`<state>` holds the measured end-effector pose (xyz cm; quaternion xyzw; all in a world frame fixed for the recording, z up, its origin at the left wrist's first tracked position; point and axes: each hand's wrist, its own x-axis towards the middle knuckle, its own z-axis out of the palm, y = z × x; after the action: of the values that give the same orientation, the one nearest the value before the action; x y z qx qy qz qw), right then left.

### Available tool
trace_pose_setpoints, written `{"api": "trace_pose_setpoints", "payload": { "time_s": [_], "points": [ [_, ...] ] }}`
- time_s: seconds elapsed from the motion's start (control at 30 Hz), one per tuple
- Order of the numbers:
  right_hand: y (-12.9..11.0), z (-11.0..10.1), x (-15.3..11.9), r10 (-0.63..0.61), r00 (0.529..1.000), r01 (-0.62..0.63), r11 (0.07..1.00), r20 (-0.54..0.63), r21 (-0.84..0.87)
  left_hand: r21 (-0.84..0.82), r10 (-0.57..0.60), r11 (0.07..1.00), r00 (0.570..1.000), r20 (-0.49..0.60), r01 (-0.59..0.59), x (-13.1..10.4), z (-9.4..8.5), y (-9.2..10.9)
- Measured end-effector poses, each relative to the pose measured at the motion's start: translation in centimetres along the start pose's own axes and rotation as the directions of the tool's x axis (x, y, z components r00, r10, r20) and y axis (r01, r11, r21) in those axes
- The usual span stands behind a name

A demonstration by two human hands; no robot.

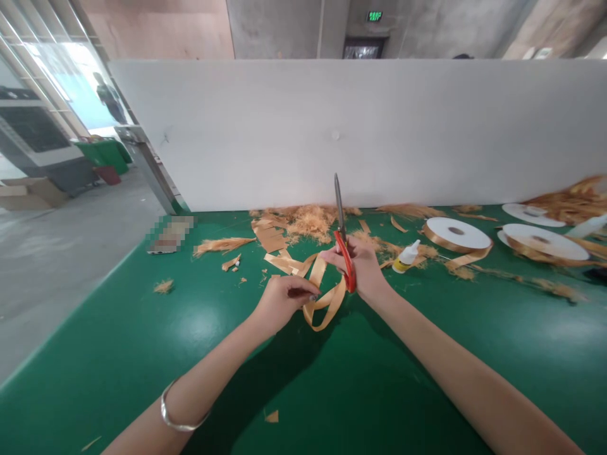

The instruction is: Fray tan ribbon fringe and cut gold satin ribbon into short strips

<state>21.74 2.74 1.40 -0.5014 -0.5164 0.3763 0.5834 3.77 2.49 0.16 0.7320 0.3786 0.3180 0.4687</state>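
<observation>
My right hand is closed around a pair of scissors with red handles, the blades pointing up and away from me. Its thumb and fingertips also touch a gold ribbon. My left hand pinches the same ribbon between thumb and finger, a little lower and to the left. The ribbon hangs in loops between the two hands, just over the green table. Cut ribbon pieces lie just beyond the left hand.
A white glue bottle leans right of my right hand. Ribbon spools lie farther right. Frayed fibres and flat gold scraps lie along the white partition. A blurred-out object sits at the table's left edge.
</observation>
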Motion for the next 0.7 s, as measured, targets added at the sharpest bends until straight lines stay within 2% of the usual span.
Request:
{"api": "trace_pose_setpoints", "payload": {
  "time_s": [0.17, 0.3, 0.37, 0.47, 0.7],
  "points": [
    [-0.8, -1.9, 0.4, 0.069, 0.981, -0.02, 0.967, 0.183, -0.256, -0.021, -0.004, 1.0, 0.997, -0.08, 0.002, 0.2, -0.6, 0.2],
    [-1.2, -3.5, -0.7, 0.18, 0.955, -0.018, 0.829, 0.236, -0.559, 0.019, -0.04, 0.999, 0.983, -0.18, 0.044, 0.5, -1.5, -0.1],
    [-0.8, -4.2, -1.3, 0.216, 0.934, 0.021, 0.763, 0.285, -0.646, 0.027, -0.065, 0.997, 0.976, -0.206, 0.072, 0.6, -1.9, -0.4],
    [0.2, -4.9, -2.0, 0.205, 0.917, 0.094, 0.723, 0.342, -0.685, 0.026, -0.08, 0.996, 0.972, -0.223, 0.088, 0.8, -2.5, -0.9],
    [1.8, -5.3, -2.0, 0.194, 0.911, 0.139, 0.687, 0.364, -0.714, 0.084, -0.012, 0.996, 0.968, -0.249, 0.033, 1.0, -3.0, -1.4]
  ]
}}
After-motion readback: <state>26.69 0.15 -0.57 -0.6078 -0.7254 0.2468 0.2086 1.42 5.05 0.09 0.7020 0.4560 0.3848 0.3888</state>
